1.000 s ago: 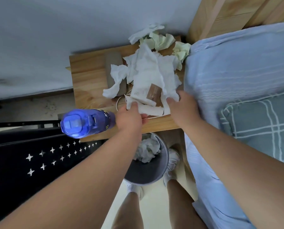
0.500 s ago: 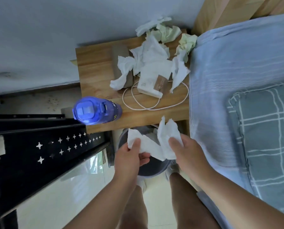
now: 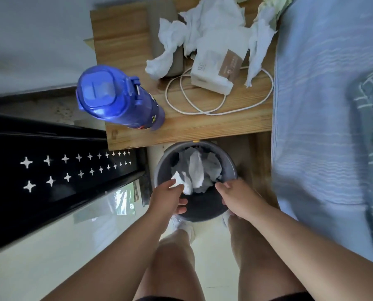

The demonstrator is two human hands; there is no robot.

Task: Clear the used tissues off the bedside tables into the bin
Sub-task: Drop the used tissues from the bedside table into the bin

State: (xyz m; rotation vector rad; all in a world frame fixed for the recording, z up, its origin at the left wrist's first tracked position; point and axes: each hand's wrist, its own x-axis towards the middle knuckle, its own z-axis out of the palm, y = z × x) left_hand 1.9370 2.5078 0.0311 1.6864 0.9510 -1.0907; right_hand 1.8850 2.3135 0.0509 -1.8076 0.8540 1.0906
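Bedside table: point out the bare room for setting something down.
Two bare patches on the table: back left, between its left edge and the grey pad; and the front strip between cable and front edge, right of the bottle. Crowded: tissues heaped back right.

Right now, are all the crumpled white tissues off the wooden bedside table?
No, crumpled white tissues lie on the wooden bedside table beside the white pack.
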